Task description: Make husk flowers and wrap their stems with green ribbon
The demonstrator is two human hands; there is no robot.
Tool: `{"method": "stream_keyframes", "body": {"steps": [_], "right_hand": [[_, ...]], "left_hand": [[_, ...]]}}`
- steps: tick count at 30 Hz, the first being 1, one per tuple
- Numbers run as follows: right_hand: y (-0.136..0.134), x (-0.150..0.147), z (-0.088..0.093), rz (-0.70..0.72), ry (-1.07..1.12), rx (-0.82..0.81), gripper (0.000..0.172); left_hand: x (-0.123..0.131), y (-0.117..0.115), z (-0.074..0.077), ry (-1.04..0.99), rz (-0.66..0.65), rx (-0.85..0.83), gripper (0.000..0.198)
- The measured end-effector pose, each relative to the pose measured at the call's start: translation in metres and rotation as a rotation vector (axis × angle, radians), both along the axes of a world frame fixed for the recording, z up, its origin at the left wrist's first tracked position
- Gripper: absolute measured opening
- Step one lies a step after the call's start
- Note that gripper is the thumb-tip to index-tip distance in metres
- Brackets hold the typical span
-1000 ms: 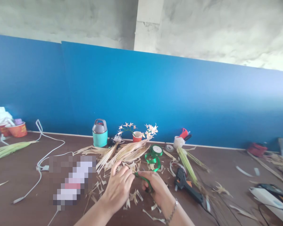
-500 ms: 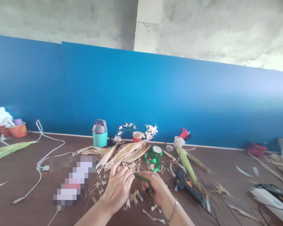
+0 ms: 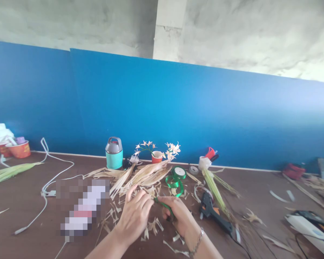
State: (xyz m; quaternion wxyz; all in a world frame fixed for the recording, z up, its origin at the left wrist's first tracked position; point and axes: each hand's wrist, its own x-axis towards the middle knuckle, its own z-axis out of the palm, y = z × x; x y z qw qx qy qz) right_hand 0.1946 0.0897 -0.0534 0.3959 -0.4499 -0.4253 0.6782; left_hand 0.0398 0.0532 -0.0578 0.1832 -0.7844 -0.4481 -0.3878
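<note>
My left hand (image 3: 136, 214) is bent over the brown table, its fingertips pressed together near the tip of a green-handled tool; what they hold is too small to make out. My right hand (image 3: 179, 216) is closed around the green-handled tool (image 3: 166, 207), which points toward the left fingers. Pale cut husk scraps (image 3: 154, 226) lie below and around both hands. Dry husks (image 3: 148, 174) are heaped just beyond them. A green ribbon spool (image 3: 179, 172) lies behind the right hand, its loose ribbon curling toward the fingers.
A black glue gun (image 3: 214, 212) with a cord lies to the right. Behind are a teal container (image 3: 114, 154), a red cup (image 3: 157, 157) beside pale flowers (image 3: 173, 149), and a blue partition (image 3: 178, 108). White cables (image 3: 61, 156) cross the left side.
</note>
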Motion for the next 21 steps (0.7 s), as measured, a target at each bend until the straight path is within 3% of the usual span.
{"method": "stream_keyframes", "body": {"steps": [21], "right_hand": [[-0.0034,0.0018,0.0095,-0.009,0.090,-0.076,0.031]], "left_hand": [[0.0028,-0.0037,0.0065,0.000,0.016,0.086,0.021]]}}
